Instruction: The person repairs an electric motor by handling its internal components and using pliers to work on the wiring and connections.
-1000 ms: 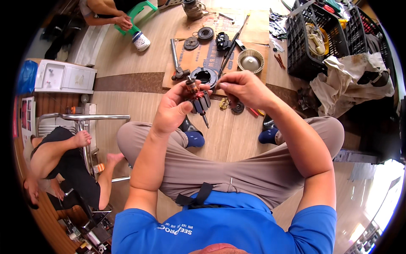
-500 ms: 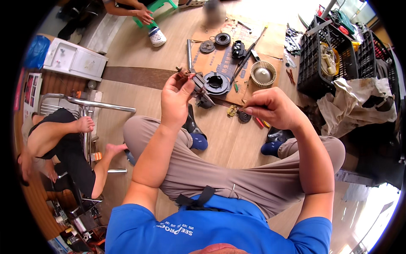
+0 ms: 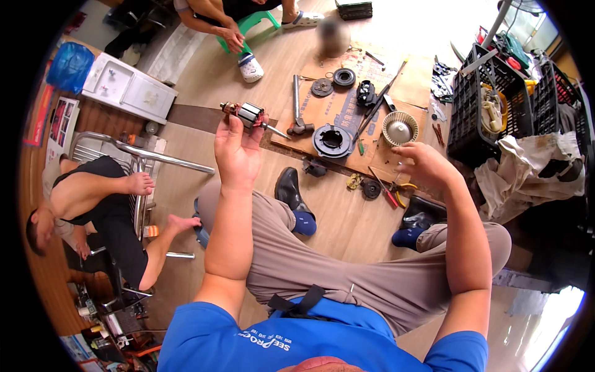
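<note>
My left hand (image 3: 238,155) is raised, its fingers closed round a motor armature (image 3: 250,115) with copper windings, a commutator at one end and a thin shaft pointing right. My right hand (image 3: 431,163) hovers just in front of a pale fan wheel (image 3: 400,130), fingers bent and apart, with nothing visible in them. Between the hands lies a round black motor flange (image 3: 331,141) on a cardboard sheet (image 3: 347,110). A hammer (image 3: 297,102) rests to its left. Nearer my feet are a black motor part (image 3: 315,166), a small black disc (image 3: 371,189) and yellow-handled pliers (image 3: 401,197).
Black plastic crates (image 3: 474,118) with tools and a draped dirty cloth (image 3: 527,173) stand at right. One person sits at the far side beside a green stool (image 3: 259,22), another on a metal-framed seat (image 3: 139,186) at left. A white cabinet (image 3: 127,87) stands far left.
My left hand has moved slightly left and turned the armature so that it shows lengthwise. My right hand has loosened from a pinch. The whole view has shifted a little.
</note>
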Tool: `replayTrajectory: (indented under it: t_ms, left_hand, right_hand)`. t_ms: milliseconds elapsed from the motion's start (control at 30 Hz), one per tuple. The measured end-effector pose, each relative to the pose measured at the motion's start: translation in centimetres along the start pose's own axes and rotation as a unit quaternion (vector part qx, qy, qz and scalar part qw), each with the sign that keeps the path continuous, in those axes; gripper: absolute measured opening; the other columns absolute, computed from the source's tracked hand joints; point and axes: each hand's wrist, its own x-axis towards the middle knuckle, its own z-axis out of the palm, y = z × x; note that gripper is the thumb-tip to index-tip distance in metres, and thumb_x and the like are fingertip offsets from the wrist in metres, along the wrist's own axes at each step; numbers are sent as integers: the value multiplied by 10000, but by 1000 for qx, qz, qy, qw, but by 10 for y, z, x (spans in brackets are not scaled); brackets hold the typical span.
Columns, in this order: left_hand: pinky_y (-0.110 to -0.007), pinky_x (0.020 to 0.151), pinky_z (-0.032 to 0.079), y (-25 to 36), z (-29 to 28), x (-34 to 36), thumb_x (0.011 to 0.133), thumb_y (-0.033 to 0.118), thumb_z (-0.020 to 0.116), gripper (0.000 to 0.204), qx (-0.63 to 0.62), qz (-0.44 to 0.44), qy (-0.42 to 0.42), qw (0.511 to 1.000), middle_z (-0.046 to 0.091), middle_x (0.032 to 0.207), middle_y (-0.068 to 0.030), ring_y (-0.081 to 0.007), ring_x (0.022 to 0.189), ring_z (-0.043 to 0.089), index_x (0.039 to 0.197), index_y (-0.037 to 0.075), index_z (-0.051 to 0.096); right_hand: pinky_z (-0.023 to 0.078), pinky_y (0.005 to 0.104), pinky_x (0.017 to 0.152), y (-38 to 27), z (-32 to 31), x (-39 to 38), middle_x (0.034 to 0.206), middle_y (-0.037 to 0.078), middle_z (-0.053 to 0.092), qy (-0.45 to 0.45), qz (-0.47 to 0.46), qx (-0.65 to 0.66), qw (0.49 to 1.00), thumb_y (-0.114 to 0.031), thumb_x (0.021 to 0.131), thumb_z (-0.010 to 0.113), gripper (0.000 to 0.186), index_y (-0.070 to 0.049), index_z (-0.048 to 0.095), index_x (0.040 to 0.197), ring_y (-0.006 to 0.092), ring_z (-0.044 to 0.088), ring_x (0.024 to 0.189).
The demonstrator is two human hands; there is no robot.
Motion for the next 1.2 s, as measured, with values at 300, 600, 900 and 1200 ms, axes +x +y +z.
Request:
replayTrajectory:
  t_ms: [300, 600, 900, 1200]
  left_hand:
    - [-417, 934, 510, -45, 32, -42, 857, 256, 710, 562, 125, -26, -191, 973, 565, 1249, -188, -326, 1162, 571, 1293, 2, 462]
    - [-392, 1043, 418, -41, 54, -60, 840, 258, 732, 650, 32, -134, -278, 951, 542, 1290, -178, -262, 1219, 525, 1334, -38, 429]
    - [-308, 987, 456, -37, 52, -58, 835, 82, 725, 577, 164, -188, -277, 928, 595, 1204, -88, -162, 1127, 568, 1324, -35, 441]
    - [-349, 865, 542, -51, 36, -42, 906, 210, 656, 354, 159, -86, -40, 983, 624, 1124, -119, -216, 991, 636, 1170, 12, 525]
  right_hand:
    - [349, 329, 1067, -69, 20, 19, 1378, 177, 501, 102, -144, 294, 939, -139, 920, 589, 508, 17, 433, 1378, 208, 467, 1277]
    - [484, 229, 639, -103, 23, 11, 780, -16, 608, -54, -27, 535, 843, -124, 966, 553, 219, 9, 655, 1107, 57, 551, 676]
    - [432, 213, 556, -93, -6, -7, 687, -21, 574, 40, -10, 466, 884, -111, 937, 604, 143, 1, 678, 987, 36, 489, 622]
    - [461, 351, 594, -95, -16, -25, 715, 119, 579, 48, -225, 164, 959, -91, 869, 635, 92, -7, 667, 889, 275, 588, 657]
